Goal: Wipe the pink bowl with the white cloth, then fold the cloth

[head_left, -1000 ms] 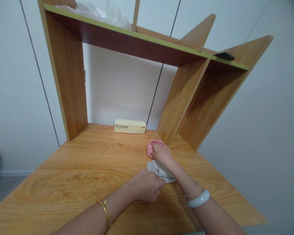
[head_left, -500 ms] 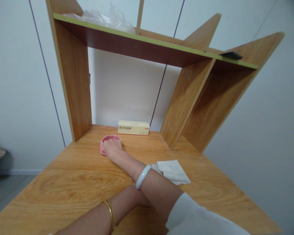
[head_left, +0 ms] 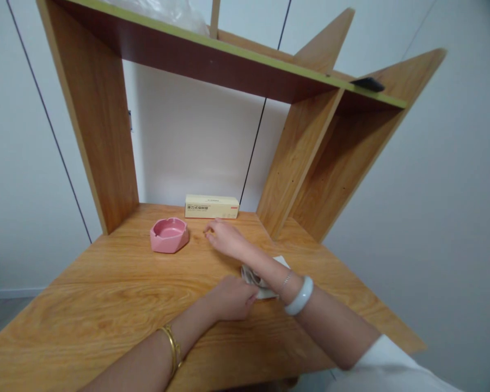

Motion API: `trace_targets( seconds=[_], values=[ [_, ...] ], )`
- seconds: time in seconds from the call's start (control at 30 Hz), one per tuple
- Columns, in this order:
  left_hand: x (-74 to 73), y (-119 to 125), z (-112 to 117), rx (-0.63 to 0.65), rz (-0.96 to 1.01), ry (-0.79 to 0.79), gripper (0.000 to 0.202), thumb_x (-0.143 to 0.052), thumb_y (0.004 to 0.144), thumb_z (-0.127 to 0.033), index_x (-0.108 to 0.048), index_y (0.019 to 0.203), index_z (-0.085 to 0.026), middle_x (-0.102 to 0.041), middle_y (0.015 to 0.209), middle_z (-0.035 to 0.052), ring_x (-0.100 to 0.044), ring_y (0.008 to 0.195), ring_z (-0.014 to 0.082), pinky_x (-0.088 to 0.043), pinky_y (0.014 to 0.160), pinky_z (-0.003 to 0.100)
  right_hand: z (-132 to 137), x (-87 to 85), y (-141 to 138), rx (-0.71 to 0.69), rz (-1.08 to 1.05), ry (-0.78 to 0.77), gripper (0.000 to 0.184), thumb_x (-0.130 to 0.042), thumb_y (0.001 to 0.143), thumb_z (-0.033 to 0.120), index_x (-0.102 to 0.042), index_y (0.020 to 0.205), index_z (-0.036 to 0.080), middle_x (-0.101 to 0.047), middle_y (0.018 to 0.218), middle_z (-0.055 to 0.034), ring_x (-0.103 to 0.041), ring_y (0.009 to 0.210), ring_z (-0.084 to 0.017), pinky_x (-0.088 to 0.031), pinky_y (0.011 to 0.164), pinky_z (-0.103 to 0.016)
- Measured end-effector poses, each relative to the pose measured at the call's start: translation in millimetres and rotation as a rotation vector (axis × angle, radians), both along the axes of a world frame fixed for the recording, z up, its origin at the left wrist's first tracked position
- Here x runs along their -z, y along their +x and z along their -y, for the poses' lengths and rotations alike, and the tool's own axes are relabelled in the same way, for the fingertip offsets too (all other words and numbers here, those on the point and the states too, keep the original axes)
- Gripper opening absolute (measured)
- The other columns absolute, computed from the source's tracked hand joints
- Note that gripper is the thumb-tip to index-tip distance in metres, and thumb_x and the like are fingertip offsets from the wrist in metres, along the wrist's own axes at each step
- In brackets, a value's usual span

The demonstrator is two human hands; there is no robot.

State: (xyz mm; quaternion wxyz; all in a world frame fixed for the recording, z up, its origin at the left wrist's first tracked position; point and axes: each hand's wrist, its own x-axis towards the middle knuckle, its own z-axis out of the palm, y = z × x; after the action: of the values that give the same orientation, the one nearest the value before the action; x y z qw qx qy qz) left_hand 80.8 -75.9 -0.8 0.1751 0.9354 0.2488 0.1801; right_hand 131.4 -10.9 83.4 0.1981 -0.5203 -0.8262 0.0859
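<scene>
The left hand [head_left: 231, 298] rests on the table [head_left: 106, 305], fingers curled loosely together, their tips touching the near-left edge of the cloth [head_left: 261, 279]. The cloth, pale and crumpled, lies mid-table and is largely hidden under the right forearm, which crosses over it. The right hand [head_left: 225, 238] lies at 12 o'clock from the cloth, palm down, fingers lightly bent and close together, pinching nothing. The ashtray [head_left: 169, 235], pink and angular, sits at 9 o'clock from the right hand, near but apart, with bare wood between them. The box [head_left: 211, 206] stands against the back wall at 12 o'clock from the right hand, just beyond its fingertips.

An upright panel [head_left: 96, 125] bounds the table at the left rear, and a slanted panel [head_left: 298, 158] closes it at the right rear, at 2 o'clock from the right hand. A shelf [head_left: 228, 65] spans overhead, carrying a plastic bag [head_left: 167, 8] and a dark object [head_left: 366, 84]. The table's left half, at 8 to 9 o'clock from the left hand, is open wood out to its edge. The right edge runs close past the cloth at 3 o'clock, leaving a narrower strip there.
</scene>
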Motion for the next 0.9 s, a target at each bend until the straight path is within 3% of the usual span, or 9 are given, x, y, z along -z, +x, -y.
trace_targets(
  seconds=[0.07, 0.2, 0.33, 0.43, 0.57, 0.7, 0.8, 0.9],
  values=[
    [-2.1, -1.1, -2.0, -0.067, -0.110, 0.038, 0.021, -0.043, 0.080, -0.016, -0.063, 0.073, -0.018, -0.066, 0.070, 0.0088, -0.062, 0.067, 0.0228, -0.045, 0.061, 0.032, 5.2, -9.8, 37.9, 0.056, 0.084, -0.126, 0.016, -0.051, 0.076, 0.008, -0.066, 0.080, 0.014, -0.067, 0.083, -0.0071, -0.059, 0.077, -0.017, -0.041, 0.069, -0.026],
    [-3.0, -5.2, -9.6, -0.210, 0.050, -0.033, 0.020, -0.042, 0.079, -0.018, -0.057, 0.066, -0.021, -0.060, 0.060, 0.0046, -0.059, 0.061, 0.0195, -0.041, 0.059, 0.028, 32.8, -11.5, 94.6, 0.101, 0.281, -0.282, 0.014, -0.064, 0.070, 0.022, -0.066, 0.082, 0.015, -0.067, 0.081, -0.0063, -0.059, 0.072, -0.017, -0.038, 0.060, -0.024],
    [1.9, -6.6, -18.5, -0.361, 0.295, -0.212, 0.011, -0.047, 0.075, -0.017, -0.056, 0.080, -0.022, -0.059, 0.065, 0.0029, -0.058, 0.067, 0.0204, -0.042, 0.067, 0.030, 70.1, 12.8, 108.4, 0.141, 0.382, -0.213, 0.037, -0.074, 0.060, 0.037, -0.065, 0.091, 0.020, -0.067, 0.094, -0.0081, -0.060, 0.086, -0.022, -0.038, 0.066, -0.026],
    [6.6, -6.3, -22.0, -0.392, 0.432, -0.271, 0.026, -0.053, 0.071, -0.018, -0.055, 0.097, -0.019, -0.060, 0.076, 0.0048, -0.057, 0.080, 0.0223, -0.043, 0.079, 0.034, 79.2, 25.8, 106.3, 0.205, 0.383, -0.191, 0.030, -0.071, 0.063, 0.031, -0.066, 0.090, 0.019, -0.068, 0.094, -0.0095, -0.061, 0.086, -0.023, -0.038, 0.068, -0.027],
    [8.0, -6.6, -22.8, -0.401, 0.471, -0.302, 0.030, -0.053, 0.075, -0.027, -0.055, 0.103, -0.017, -0.059, 0.084, 0.0075, -0.053, 0.093, 0.0249, -0.038, 0.090, 0.040, 68.0, 16.6, 127.9, 0.305, 0.041, -0.200, 0.019, -0.062, 0.070, 0.026, -0.066, 0.086, 0.016, -0.067, 0.078, -0.0068, -0.060, 0.072, -0.018, -0.038, 0.060, -0.026],
    [5.2, -6.5, -22.3, -0.409, 0.477, -0.309, 0.026, -0.053, 0.076, -0.029, -0.057, 0.098, -0.017, -0.059, 0.087, 0.0086, -0.052, 0.094, 0.0252, -0.038, 0.091, 0.040, 69.9, 2.6, 174.5, 0.373, -0.501, -0.262, 0.029, -0.067, 0.065, 0.042, -0.062, 0.076, 0.016, -0.063, 0.069, -0.0031, -0.056, 0.061, -0.014, -0.040, 0.055, -0.024],
    [4.5, -5.7, -21.5, -0.408, 0.501, -0.364, 0.021, -0.054, 0.077, -0.031, -0.059, 0.092, -0.018, -0.061, 0.084, 0.0075, -0.054, 0.090, 0.0237, -0.039, 0.088, 0.038, 85.3, 3.8, 196.1, 0.421, -0.762, -0.286, 0.038, -0.072, 0.058, 0.051, -0.060, 0.072, 0.018, -0.063, 0.068, -0.0024, -0.056, 0.059, -0.012, -0.043, 0.055, -0.025],
    [5.7, -3.5, -23.0, -0.382, 0.545, -0.494, 0.023, -0.054, 0.078, -0.038, -0.060, 0.087, -0.018, -0.063, 0.081, 0.0060, -0.056, 0.083, 0.0212, -0.040, 0.082, 0.034, 96.1, 11.3, 191.7, 0.419, -0.885, -0.283, 0.041, -0.075, 0.053, 0.052, -0.059, 0.070, 0.018, -0.062, 0.065, -0.0011, -0.055, 0.056, -0.011, -0.045, 0.055, -0.024]
  ],
)
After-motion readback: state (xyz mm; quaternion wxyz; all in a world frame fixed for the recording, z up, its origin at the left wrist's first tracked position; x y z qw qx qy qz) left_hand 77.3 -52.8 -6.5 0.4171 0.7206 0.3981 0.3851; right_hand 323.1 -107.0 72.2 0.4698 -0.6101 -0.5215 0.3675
